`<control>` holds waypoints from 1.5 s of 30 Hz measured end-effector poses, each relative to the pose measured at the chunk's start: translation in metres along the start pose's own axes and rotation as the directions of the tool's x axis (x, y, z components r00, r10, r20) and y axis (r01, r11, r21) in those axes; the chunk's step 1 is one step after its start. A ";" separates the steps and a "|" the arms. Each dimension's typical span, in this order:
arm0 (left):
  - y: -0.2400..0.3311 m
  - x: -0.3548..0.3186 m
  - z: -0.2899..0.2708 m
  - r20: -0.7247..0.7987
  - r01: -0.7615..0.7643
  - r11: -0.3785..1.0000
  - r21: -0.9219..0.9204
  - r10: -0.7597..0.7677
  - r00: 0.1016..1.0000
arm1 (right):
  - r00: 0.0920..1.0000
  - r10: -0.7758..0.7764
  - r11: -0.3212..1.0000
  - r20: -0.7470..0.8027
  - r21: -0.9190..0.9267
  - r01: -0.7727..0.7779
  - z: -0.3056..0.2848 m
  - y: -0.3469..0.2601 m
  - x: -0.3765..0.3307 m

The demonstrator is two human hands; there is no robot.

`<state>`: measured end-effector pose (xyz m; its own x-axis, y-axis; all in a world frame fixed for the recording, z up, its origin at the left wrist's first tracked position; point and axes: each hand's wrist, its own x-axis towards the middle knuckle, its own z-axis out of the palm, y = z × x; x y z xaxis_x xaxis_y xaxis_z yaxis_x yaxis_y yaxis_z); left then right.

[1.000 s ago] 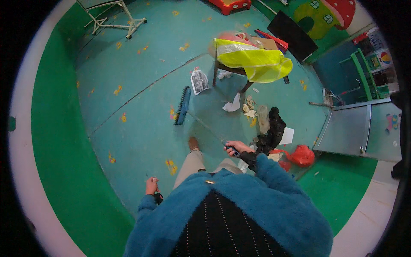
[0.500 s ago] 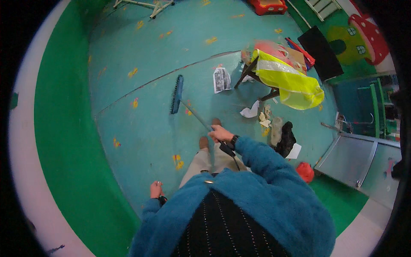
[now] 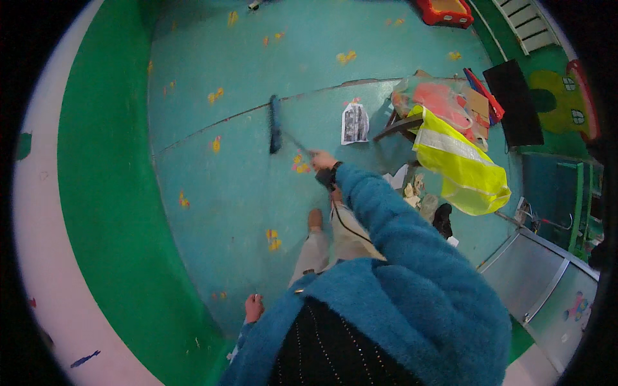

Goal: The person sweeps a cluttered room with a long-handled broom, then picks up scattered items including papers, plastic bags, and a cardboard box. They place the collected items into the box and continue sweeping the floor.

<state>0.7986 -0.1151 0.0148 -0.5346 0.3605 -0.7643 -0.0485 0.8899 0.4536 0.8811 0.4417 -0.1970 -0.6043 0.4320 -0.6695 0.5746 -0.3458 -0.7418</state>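
Observation:
My right hand [image 3: 324, 161] is wrapped round the handle of a long-handled floor brush [image 3: 275, 125]. Its blue-grey head with dark bristles lies on the floor ahead of my feet, at a dark seam line; the handle is blurred by motion. A dark cord or strap [image 3: 351, 225] trails from near that hand toward my waist. My left hand [image 3: 254, 307] hangs low at my left side, fingers curled, with nothing visible in it and nearest to the bare floor.
Right of the brush lies a printed sheet or bag [image 3: 355, 125]. A dark stool carries plastic bags, a cardboard box and a yellow reflective vest [image 3: 460, 164]. Crumpled litter [image 3: 415, 186] and a black bag [image 3: 443, 222] lie below. A green-and-white wall [image 3: 103, 193] runs along the left.
My right arm has reached farther forward, and the brush head has moved ahead to the floor seam. The view has shifted, so the stool and litter appear farther right.

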 end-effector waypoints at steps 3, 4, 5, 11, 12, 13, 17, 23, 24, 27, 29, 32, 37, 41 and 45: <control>0.005 0.009 0.010 0.019 0.025 0.998 -0.060 -0.024 1.000 | 0.995 0.012 0.993 -0.102 0.122 0.000 -0.051 0.021 0.017; 0.006 0.017 0.012 0.032 0.040 0.996 -0.083 -0.038 0.999 | 0.990 0.051 0.987 -0.135 0.160 -0.029 -0.074 0.028 0.015; 0.007 0.023 0.013 0.051 0.040 0.992 -0.118 -0.034 0.998 | 0.965 0.127 0.949 -0.230 0.311 -0.050 -0.087 0.034 0.013; 0.026 0.063 0.001 0.079 -0.222 0.974 0.040 0.218 0.973 | 0.980 0.180 0.516 -0.080 0.856 -0.025 -0.149 0.085 -0.074; 0.030 0.071 -0.002 0.076 -0.177 0.984 0.018 0.175 0.982 | 0.973 0.227 0.326 -0.034 0.944 -0.043 -0.151 0.097 -0.098; 0.033 0.079 -0.004 0.069 -0.183 0.983 -0.006 0.183 0.981 | 0.981 0.192 0.302 0.005 0.951 -0.064 -0.149 0.110 -0.125; 0.048 0.115 -0.012 0.105 -0.175 0.984 0.012 0.173 0.979 | 0.935 0.344 0.097 0.091 0.987 -0.131 -0.123 0.149 -0.244; 0.075 0.129 -0.022 0.197 -0.098 0.995 -0.027 0.101 0.975 | 0.837 0.502 -0.136 0.219 0.975 -0.173 -0.097 0.179 -0.399; 0.077 0.130 -0.024 0.203 -0.083 0.997 -0.002 0.082 0.976 | 0.814 0.530 -0.175 0.238 0.970 -0.170 -0.094 0.187 -0.416; 0.075 0.134 -0.031 0.226 -0.110 0.994 0.020 0.103 0.969 | 0.907 0.398 -0.049 0.140 0.990 -0.131 -0.083 0.226 -0.471; 0.066 0.139 -0.036 0.219 -0.061 0.998 0.033 0.052 0.974 | 0.874 0.485 0.038 0.032 0.998 -0.057 -0.080 0.262 -0.508; 0.050 0.146 -0.042 0.236 -0.064 0.998 -0.010 0.065 0.970 | 0.581 0.803 0.142 -0.130 0.990 0.026 -0.086 0.320 -0.529; 0.031 0.156 -0.058 0.256 -0.202 0.972 0.115 0.168 0.952 | 0.550 0.764 0.290 -0.337 0.941 0.175 -0.064 0.353 -0.545; 0.025 0.162 -0.062 0.291 -0.240 0.959 0.150 0.190 0.938 | 0.660 0.670 0.093 -0.341 0.920 0.381 -0.021 0.299 -0.572; 0.033 0.162 -0.061 0.326 -0.244 0.956 0.162 0.181 0.928 | 0.796 0.544 0.020 -0.266 0.952 0.304 0.015 0.229 -0.566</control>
<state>0.6591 -0.0448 -0.0665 -0.2295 0.5871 -0.7763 0.2208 0.8082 0.5460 1.3468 0.1056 0.0112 -0.0215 0.3773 -0.9259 -0.6978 -0.6688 -0.2563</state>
